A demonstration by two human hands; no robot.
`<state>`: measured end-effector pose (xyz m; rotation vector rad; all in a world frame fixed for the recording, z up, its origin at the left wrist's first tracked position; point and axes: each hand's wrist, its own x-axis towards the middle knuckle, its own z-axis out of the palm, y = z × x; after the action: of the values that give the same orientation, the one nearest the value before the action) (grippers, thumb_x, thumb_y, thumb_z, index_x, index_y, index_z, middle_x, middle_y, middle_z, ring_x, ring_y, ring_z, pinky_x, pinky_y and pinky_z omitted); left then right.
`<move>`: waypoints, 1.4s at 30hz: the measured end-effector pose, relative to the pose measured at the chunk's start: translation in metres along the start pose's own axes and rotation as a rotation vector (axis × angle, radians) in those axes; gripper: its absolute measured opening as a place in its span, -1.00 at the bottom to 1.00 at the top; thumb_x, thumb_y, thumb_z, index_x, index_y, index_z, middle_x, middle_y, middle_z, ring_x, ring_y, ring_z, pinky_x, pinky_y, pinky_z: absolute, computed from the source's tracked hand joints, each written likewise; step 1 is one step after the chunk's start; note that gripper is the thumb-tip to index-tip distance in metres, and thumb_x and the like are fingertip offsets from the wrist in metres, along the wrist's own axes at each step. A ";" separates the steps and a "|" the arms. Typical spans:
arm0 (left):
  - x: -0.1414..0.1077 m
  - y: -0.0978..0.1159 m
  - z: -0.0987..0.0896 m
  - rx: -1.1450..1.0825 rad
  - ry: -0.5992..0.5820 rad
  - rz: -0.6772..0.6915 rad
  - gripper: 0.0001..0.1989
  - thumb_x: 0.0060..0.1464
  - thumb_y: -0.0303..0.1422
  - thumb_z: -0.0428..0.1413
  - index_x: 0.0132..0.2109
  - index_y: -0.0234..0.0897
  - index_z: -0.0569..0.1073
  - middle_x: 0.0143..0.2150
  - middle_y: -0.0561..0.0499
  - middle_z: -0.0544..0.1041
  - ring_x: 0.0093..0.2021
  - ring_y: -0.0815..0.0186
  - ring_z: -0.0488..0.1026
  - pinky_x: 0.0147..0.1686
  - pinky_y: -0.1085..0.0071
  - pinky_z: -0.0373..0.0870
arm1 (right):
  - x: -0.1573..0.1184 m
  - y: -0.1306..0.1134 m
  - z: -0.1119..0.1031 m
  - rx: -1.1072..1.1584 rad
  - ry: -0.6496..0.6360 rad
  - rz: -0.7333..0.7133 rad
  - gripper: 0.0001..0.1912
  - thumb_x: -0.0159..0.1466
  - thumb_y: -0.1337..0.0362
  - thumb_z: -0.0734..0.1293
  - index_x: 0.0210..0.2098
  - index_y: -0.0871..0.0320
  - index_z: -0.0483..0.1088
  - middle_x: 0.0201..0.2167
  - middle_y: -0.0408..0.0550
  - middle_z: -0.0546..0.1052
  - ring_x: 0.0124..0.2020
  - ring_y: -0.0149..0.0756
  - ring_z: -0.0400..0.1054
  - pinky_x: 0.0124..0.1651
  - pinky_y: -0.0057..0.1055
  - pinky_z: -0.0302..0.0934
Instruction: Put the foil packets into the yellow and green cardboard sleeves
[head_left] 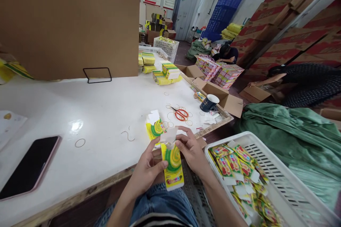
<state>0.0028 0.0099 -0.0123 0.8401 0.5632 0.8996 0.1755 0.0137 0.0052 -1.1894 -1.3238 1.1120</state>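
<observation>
Both hands hold one small yellow and green printed box [172,165] above my lap, near the table's front edge. Its white top flap stands up and out. My left hand [149,166] grips the box's left side, thumb on the printed front. At the upper right, my right hand [190,147] pinches the white flap between thumb and fingers. Just behind, a second yellow box [154,127] lies on the table with its white flap raised. Whether anything is inside the held box is hidden.
Red-handled scissors [181,114] lie among rubber bands, near a dark mug [209,103]. A phone [32,165] rests at left. Stacked yellow cartons [166,73] stand behind. A white basket [247,136] of printed boxes is at right. Two people work beyond, among cartons.
</observation>
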 end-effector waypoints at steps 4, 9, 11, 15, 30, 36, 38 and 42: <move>0.001 -0.002 0.001 0.106 0.070 0.009 -0.51 0.01 -0.35 0.22 0.09 -0.16 0.30 0.04 -0.14 0.52 -0.08 0.12 0.53 -0.16 0.29 0.48 | 0.001 -0.008 -0.010 -0.231 0.028 -0.075 -0.54 0.33 -0.02 0.12 -0.30 0.11 0.55 -0.25 0.00 0.51 -0.13 -0.17 0.35 -0.03 -0.29 0.19; 0.000 -0.005 0.004 0.229 0.132 0.044 -0.49 0.06 -0.36 0.15 0.17 -0.14 0.26 0.16 -0.15 0.43 -0.01 0.13 0.49 -0.10 0.27 0.46 | -0.001 -0.010 -0.010 -0.175 -0.189 0.156 -0.62 0.19 0.18 0.34 0.00 0.09 0.36 -0.58 -0.27 0.37 -0.54 -0.40 0.22 -0.46 -0.50 0.10; -0.001 -0.005 0.005 0.244 0.115 0.034 -0.47 0.07 -0.36 0.13 0.19 -0.13 0.25 0.21 -0.15 0.38 0.05 0.12 0.46 -0.05 0.26 0.44 | -0.001 -0.008 -0.006 -0.228 -0.169 0.162 -0.63 0.17 0.27 0.34 -0.02 0.10 0.32 -0.63 -0.34 0.30 -0.61 -0.44 0.12 -0.53 -0.53 0.00; -0.002 -0.005 0.005 0.224 0.105 0.010 -0.45 0.07 -0.39 0.12 0.21 -0.14 0.22 0.20 -0.16 0.38 0.07 0.12 0.44 -0.03 0.25 0.43 | -0.001 -0.005 -0.002 -0.409 -0.101 0.078 -0.72 0.16 0.35 0.29 -0.11 0.11 0.31 -0.66 -0.36 0.27 -0.63 -0.45 0.09 -0.54 -0.54 -0.05; 0.000 -0.002 0.008 0.211 0.106 0.019 -0.44 0.03 -0.43 0.14 0.19 -0.14 0.25 0.18 -0.15 0.41 0.04 0.12 0.47 -0.10 0.28 0.47 | -0.008 -0.001 0.002 -0.363 -0.042 0.098 -0.64 0.12 0.36 0.33 -0.08 0.08 0.26 -0.68 -0.40 0.17 -0.63 -0.47 0.06 -0.54 -0.57 -0.06; 0.000 0.003 0.003 0.154 0.126 0.009 -0.45 0.03 -0.40 0.17 0.17 -0.19 0.25 0.03 -0.16 0.53 -0.06 0.11 0.52 -0.17 0.27 0.49 | -0.007 -0.007 -0.008 -0.327 -0.179 0.055 -0.66 0.23 0.30 0.29 0.01 0.09 0.35 -0.61 -0.30 0.29 -0.56 -0.42 0.15 -0.46 -0.52 0.06; 0.002 0.004 0.003 0.125 0.134 0.011 -0.44 0.00 -0.39 0.20 0.15 -0.22 0.26 -0.02 -0.16 0.56 -0.11 0.12 0.55 -0.21 0.29 0.50 | -0.008 -0.008 -0.013 -0.311 -0.164 0.038 -0.68 0.24 0.27 0.29 -0.01 0.08 0.40 -0.48 -0.21 0.39 -0.49 -0.40 0.20 -0.40 -0.49 0.13; 0.010 0.000 0.012 0.087 0.127 0.020 -0.45 -0.05 -0.41 0.24 0.10 -0.25 0.29 -0.06 -0.14 0.58 -0.21 0.15 0.58 -0.25 0.31 0.51 | -0.009 -0.003 -0.013 -0.134 -0.083 0.033 -0.68 0.22 0.23 0.33 -0.02 0.06 0.40 -0.24 -0.09 0.48 -0.36 -0.34 0.31 -0.28 -0.42 0.23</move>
<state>0.0170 0.0139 -0.0061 0.8720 0.7096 0.9566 0.1884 0.0044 0.0080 -1.2789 -1.4660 1.1211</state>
